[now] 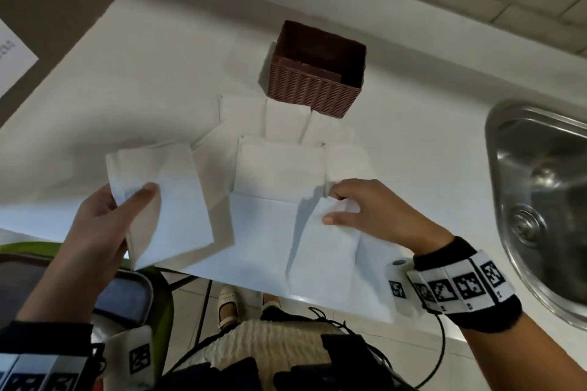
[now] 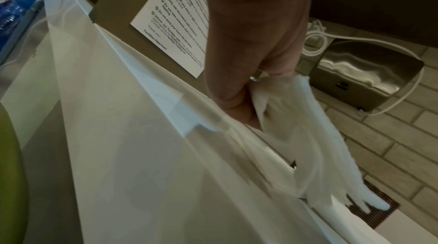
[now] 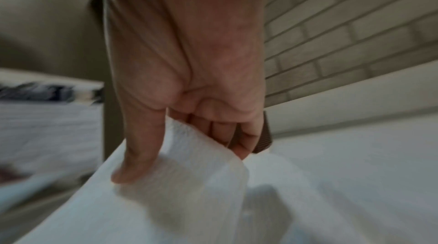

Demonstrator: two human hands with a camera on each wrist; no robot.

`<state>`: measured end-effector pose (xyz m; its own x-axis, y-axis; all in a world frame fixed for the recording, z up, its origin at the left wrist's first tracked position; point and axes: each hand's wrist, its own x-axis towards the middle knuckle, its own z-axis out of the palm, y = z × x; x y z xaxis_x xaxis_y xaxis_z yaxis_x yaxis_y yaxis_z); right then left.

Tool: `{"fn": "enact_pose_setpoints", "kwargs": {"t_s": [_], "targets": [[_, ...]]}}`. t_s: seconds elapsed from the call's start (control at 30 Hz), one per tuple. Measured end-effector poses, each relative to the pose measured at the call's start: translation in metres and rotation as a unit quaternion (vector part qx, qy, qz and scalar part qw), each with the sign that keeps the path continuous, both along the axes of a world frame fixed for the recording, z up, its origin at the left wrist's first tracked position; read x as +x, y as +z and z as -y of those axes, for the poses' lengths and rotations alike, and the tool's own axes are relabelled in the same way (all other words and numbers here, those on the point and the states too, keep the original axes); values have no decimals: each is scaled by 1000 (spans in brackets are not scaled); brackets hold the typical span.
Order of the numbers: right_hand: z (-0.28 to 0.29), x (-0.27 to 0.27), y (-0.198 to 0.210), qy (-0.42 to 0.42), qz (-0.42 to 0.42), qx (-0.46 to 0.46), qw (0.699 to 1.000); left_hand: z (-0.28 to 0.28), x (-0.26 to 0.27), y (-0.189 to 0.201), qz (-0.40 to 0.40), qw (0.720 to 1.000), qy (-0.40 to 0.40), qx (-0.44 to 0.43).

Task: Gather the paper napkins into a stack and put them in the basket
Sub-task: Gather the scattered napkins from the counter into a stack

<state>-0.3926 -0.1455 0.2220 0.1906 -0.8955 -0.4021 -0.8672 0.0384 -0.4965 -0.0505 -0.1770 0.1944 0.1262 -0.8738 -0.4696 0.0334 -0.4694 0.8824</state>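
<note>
Left hand up off the counter, thumb over and fingers under a small stack of white napkins, gripping it at the near-left corner. Right hand down on a napkin at the counter's near edge, thumb and curled fingers pinching its top edge so the paper buckles into a ridge. More napkins spread flat and overlapping between the hands and the basket, the farthest ones touching the basket's front wall. Basket brown, ribbed, square, standing upright toward the back wall. Sink off to the right.

From the left wrist only: stack seen edge-on, several fuzzy layers fanning apart below the fingers; printed notice on the side panel; steel dispenser with a white cable. From the right wrist only: soft dimpled texture of the pinched napkin, thumb on top, fingers tucked behind the fold. Blurry there.
</note>
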Motion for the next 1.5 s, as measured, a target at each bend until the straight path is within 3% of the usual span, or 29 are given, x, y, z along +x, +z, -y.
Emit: {"fn": "enact_pose_setpoints", "kwargs": {"t_s": [0.13,0.23,0.37,0.47,0.57,0.63,0.73,0.83,1.0,1.1,1.2,1.33,1.5], "targets": [[0,-21,21,-94,105,-2,990,7,-4,-1,-8,1000,-14,-6],[6,-25,16,-142,134,-10,981,9,-8,0,-15,999,-30,-8],[11,-20,-3,-152,115,0,982,10,-12,3,-18,998,-52,-12],[20,-18,5,-150,104,-17,983,10,-17,7,-17,997,-72,-16],[29,-16,36,-172,199,-22,964,14,-26,11,-12,994,-104,-23],[35,-7,56,-136,249,-6,959,20,-37,15,-16,988,-150,-28],[46,24,73,-40,246,-2,968,27,-62,22,-21,973,-227,-31],[59,54,66,3,214,-8,977,28,-86,30,-24,956,-290,-23],[69,74,40,-18,144,-52,988,26,-94,35,-93,950,-293,54],[62,76,31,-29,130,-70,989,16,-87,32,-56,945,-322,14],[59,43,27,-78,95,-66,990,15,-70,21,-15,970,-242,-19],[61,-21,14,-54,-163,-8,985,22,-33,14,-17,995,-97,-34],[67,-26,-5,11,-215,2,977,20,-9,12,-6,998,-51,-39]]}}
